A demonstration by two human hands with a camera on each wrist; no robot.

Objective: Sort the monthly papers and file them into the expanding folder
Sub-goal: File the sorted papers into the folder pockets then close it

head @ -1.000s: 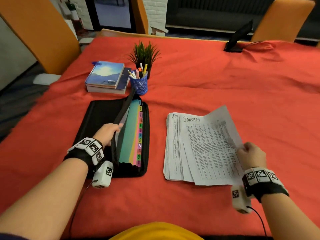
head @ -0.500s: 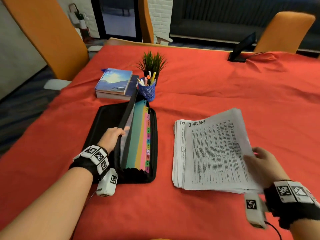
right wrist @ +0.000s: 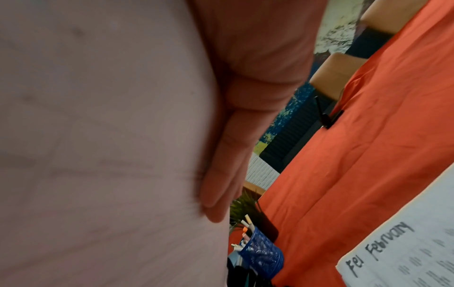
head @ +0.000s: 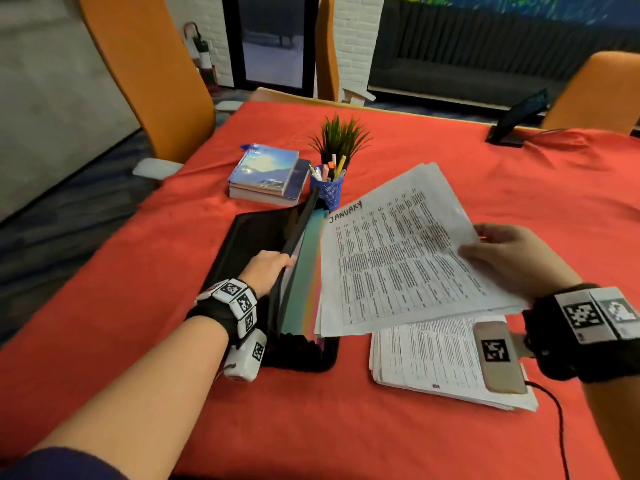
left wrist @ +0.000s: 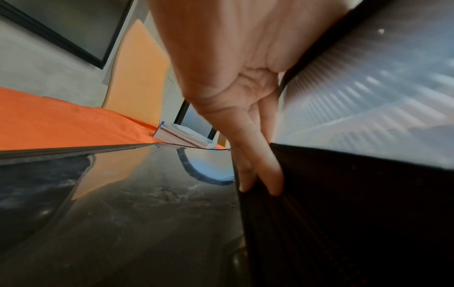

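My right hand (head: 512, 258) pinching January sheets (head: 398, 258), now lifted off stack (head: 440, 358) at lower right, hanging over folder (head: 298, 271) at frame centre. Left hand (head: 266, 271) gripping folder flap, first pocket open. Insertion next, I judge.

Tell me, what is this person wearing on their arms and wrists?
Each wrist carries a black band set with white blocks printed with black square codes. A small pale camera unit with its own code hangs under the left wrist; the right one trails a black cable. The forearms are bare, with a dark blue sleeve higher up the left arm.
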